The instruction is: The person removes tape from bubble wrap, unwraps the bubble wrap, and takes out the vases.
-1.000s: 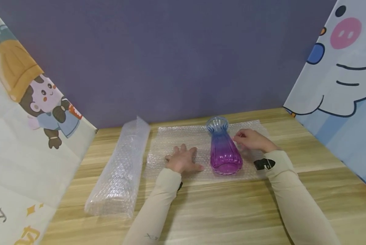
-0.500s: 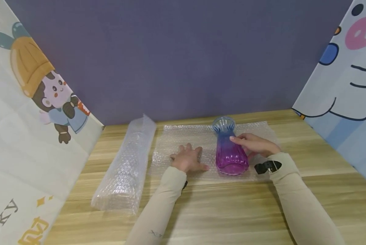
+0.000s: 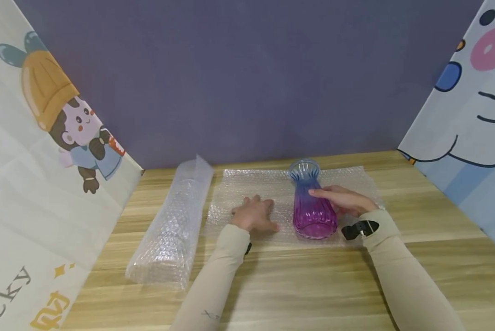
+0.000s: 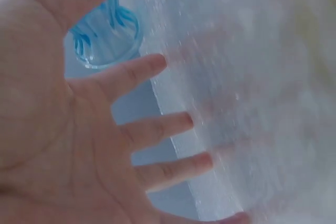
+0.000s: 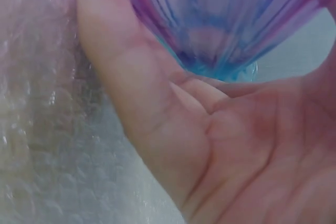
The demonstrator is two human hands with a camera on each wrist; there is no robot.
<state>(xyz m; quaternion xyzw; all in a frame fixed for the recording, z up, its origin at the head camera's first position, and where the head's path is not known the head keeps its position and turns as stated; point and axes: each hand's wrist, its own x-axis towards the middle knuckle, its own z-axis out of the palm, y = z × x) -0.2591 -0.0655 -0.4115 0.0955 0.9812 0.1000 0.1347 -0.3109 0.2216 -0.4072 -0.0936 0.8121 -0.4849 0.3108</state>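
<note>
A ribbed glass vase (image 3: 313, 209), blue at the flared mouth and purple at the base, lies on a flat bubble wrap sheet (image 3: 226, 193) with its mouth toward the back wall. My right hand (image 3: 346, 200) grips its right side, thumb across the top of the body. In the right wrist view the fingers curve along the tapering glass (image 5: 210, 30); part of them is hidden. To the left of the vase, my left hand (image 3: 253, 215) is palm down over the sheet with fingers spread. The left wrist view shows the fingertips right at the bubble wrap (image 4: 273, 103).
A bubble-wrapped bundle (image 3: 170, 230) lies to the left on the wooden table (image 3: 297, 285). A dark purple wall (image 3: 247, 82) stands behind the table. Printed panels, one with a cartoon child (image 3: 79, 122), border the left and right sides.
My right hand has moved from beside the vase onto it, the thumb now over the glass. The left hand stays spread on the sheet. The head view has shifted slightly.
</note>
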